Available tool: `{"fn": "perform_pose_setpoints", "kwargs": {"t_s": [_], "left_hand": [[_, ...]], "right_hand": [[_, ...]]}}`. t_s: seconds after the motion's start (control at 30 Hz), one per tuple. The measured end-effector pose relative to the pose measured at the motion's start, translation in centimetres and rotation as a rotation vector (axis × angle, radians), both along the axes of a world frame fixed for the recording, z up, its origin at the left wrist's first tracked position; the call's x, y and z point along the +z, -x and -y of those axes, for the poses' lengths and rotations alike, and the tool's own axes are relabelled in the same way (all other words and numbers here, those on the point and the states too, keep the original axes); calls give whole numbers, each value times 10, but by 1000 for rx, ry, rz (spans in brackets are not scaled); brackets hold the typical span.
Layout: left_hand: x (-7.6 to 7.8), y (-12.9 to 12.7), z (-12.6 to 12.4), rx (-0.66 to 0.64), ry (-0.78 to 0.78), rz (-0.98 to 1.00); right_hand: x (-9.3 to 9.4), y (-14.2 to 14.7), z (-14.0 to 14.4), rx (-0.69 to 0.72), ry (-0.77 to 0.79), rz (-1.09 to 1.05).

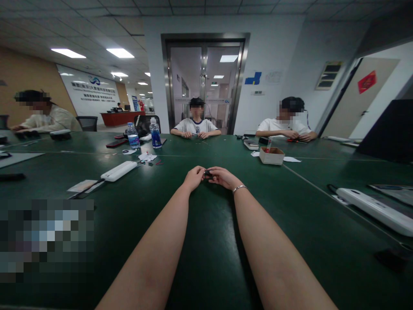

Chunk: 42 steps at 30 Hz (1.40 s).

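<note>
1. Head view: at frame centre, the left hand [194, 177] and right hand [221, 176] met on the green desk [209, 258], both pinching a small dark object [208, 174] between their fingertips
2. A cardboard box [272, 155] sat right of centre, water bottles [155, 134] upper left of the hands

Arms: I've got both forearms bare, running up from the bottom edge of the frame and converging toward the centre.
Left hand [194, 177]: just left of centre, knuckles up, fingers curled inward, tips pinched against what sits between my two hands.
Right hand [222, 176]: just right of centre, palm down, fingers bent in the same way, meeting the left.
Right wrist: thin band around it, angled toward the middle.
Contact: my fingertips touch at mid-frame.
</note>
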State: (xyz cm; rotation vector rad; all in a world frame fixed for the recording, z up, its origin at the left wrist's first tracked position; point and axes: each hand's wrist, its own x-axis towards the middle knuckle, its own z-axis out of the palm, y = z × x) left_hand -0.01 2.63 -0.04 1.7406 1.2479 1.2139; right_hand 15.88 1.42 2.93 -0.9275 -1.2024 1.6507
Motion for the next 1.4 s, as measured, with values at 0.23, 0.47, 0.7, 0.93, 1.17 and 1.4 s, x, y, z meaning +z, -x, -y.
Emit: {"fn": "perform_pose_setpoints", "kwargs": {"t_s": [0.23, 0.47, 0.7, 0.93, 1.17, 1.4], "left_hand": [[0, 0, 0, -5, 1, -15], [-1, -1, -1, -7, 22, 52], [-2, -2, -5, -53, 9, 84], [-4, 0, -4, -18, -8, 48], [-7, -1, -8, -50, -15, 96], [-8, 1, -11, 21, -13, 158]], "right_hand": [[-1, -1, -1, 11, -3, -6], [-2, -1, -1, -4, 1, -12], [0, -1, 0, 2, 2, -5], [0, 0, 1, -6, 3, -10], [-3, -2, -4, 27, -11, 22], [-6, 1, -5, 2, -37, 75]]}}
